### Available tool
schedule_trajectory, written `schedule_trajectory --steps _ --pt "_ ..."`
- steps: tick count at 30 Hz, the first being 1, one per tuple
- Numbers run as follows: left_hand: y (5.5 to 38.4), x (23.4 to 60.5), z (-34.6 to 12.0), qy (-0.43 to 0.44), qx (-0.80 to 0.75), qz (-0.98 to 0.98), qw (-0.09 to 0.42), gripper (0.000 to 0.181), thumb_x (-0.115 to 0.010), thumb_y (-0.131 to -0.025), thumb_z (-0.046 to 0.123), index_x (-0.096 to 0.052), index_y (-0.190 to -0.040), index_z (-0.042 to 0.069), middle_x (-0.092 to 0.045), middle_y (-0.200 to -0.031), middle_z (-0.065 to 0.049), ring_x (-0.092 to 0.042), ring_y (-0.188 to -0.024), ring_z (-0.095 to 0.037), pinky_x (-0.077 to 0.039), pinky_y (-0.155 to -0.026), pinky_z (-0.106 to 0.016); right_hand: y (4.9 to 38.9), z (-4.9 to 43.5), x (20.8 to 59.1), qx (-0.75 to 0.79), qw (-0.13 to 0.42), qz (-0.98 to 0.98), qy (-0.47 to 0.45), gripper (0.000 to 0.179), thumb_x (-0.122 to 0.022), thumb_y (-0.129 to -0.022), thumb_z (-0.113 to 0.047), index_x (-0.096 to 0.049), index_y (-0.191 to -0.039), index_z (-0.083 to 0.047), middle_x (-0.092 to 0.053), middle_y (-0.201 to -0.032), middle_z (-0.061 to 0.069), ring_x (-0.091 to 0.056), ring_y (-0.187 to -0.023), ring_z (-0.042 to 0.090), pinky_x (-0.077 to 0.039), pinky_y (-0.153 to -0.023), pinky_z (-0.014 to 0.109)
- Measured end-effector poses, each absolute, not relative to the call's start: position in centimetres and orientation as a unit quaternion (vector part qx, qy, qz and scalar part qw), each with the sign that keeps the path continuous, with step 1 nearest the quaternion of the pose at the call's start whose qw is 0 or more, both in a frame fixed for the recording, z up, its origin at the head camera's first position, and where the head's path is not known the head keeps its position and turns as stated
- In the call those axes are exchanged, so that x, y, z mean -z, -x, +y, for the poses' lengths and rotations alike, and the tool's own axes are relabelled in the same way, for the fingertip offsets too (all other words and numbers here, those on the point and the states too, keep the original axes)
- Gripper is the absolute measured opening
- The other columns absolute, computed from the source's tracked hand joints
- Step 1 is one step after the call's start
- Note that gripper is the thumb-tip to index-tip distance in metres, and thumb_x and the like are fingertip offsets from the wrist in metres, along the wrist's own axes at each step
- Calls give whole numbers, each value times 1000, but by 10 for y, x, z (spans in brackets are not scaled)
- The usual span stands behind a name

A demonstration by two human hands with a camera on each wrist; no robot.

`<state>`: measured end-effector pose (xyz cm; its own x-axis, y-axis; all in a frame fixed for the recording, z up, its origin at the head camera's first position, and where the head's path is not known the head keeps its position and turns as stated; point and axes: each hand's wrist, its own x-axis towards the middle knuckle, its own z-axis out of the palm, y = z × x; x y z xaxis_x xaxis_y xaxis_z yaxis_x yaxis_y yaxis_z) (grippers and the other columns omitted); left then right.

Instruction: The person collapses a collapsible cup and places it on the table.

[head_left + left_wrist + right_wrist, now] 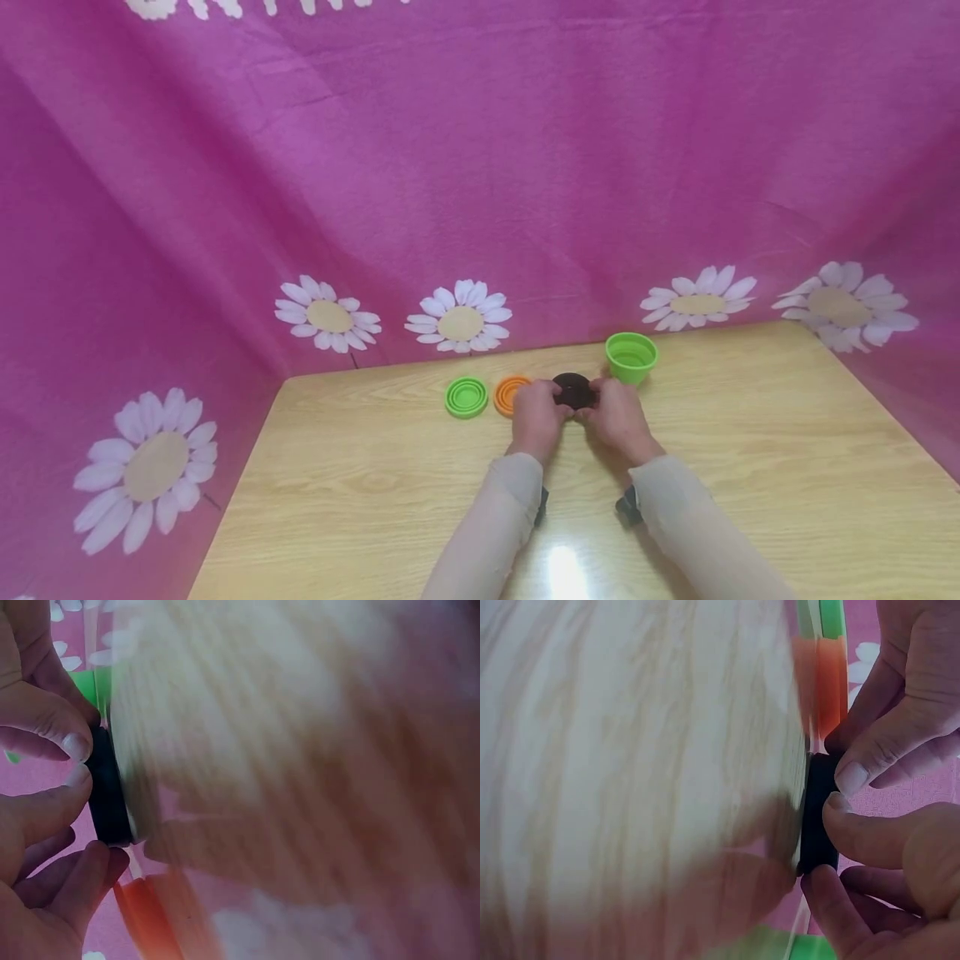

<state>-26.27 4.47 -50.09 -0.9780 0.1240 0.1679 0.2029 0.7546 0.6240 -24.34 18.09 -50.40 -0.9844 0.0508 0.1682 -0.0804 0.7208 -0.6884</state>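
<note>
A flat black collapsible cup lies on the table between both hands; in the wrist views the black cup appears edge-on as a low dark band. On its left side, my left hand pinches the rim with thumb and fingers. My right hand pinches the opposite side, and the two thumbs nearly meet at the near edge. Just left sits a folded orange cup, partly behind the left hand. Behind the right hand stands a green cup, pulled up to full height.
A folded green cup lies at the left end of the row. The wooden table ends at a pink cloth with daisies, which hangs at the back and sides.
</note>
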Motion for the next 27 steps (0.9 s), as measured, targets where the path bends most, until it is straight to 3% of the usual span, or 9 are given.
schedule_trajectory --steps 9,14,20,27 --pt "260 493 50 99 299 -946 82 32 -90 -73 19 -80 -101 9 -76 -94 -7 -70 -89 -26 -59 -81 -34 228 190 504 -424 94 -900 28 60 -78 -82 -8 -53 -131 15 -64 -115 34 -64 -106 45 -53 -93 57" --pt "259 484 57 120 397 -906 81 28 -90 -75 19 -80 -98 6 -77 -92 -5 -70 -89 -21 -56 -83 -30 215 197 497 -456 155 -871 93 42 -78 -87 -15 -62 -118 8 -70 -104 22 -69 -93 32 -58 -83 46" --pt "258 480 76 141 488 -855 103 38 -91 -74 13 -77 -108 1 -76 -95 -12 -72 -86 -21 -58 -77 -22 210 216 491 -464 222 -846 140 34 -78 -88 -16 -63 -110 6 -71 -97 19 -71 -88 31 -58 -80 45" --pt "264 483 97 110 515 -847 72 46 -85 -82 16 -71 -123 3 -73 -114 -12 -71 -98 -24 -58 -83 -27 215 238 488 -489 193 -836 159 52 -76 -90 -16 -53 -127 12 -63 -117 30 -62 -108 41 -53 -94 52"
